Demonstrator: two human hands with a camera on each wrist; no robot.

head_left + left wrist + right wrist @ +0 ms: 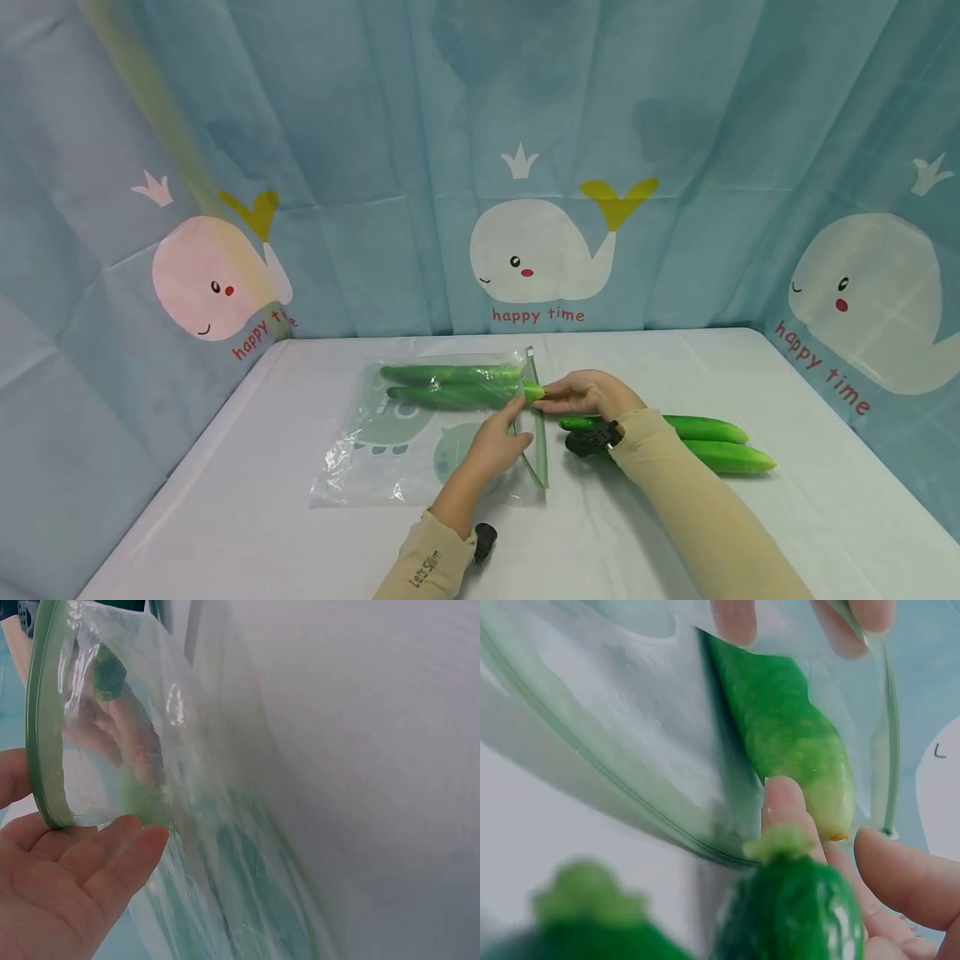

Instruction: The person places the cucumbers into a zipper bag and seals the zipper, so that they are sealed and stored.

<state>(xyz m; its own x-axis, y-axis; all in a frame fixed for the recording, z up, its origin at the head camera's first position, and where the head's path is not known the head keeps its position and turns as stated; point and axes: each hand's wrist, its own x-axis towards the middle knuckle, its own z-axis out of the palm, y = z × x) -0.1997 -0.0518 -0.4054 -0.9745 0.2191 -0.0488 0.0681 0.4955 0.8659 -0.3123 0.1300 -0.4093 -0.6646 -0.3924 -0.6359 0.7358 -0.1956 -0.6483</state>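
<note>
1. Plastic bag [416, 462], clear, green-edged mouth facing right; green cartoon print visible.
2. Far cucumber [442, 374], lengthwise inside the bag.
3. Near cucumber [450, 396], just beside it, pale end at the mouth.
4. Left grip [493, 442], bare hand; holds the bag by its mouth.
5. Right grip [588, 392], bare hand; holds the near cucumber's pale end.
6. Cucumber pair [727, 457], side by side, right of the bag; partly hidden by the right wrist.
7. Sleeves [697, 508], beige, two; lettering on the left.
8. Black devices [486, 543], one per wrist.
9. Table [225, 467], white; bears bag and pair.
10. Curtain [375, 125], blue; printed whales, crowns, "happy time".
</note>
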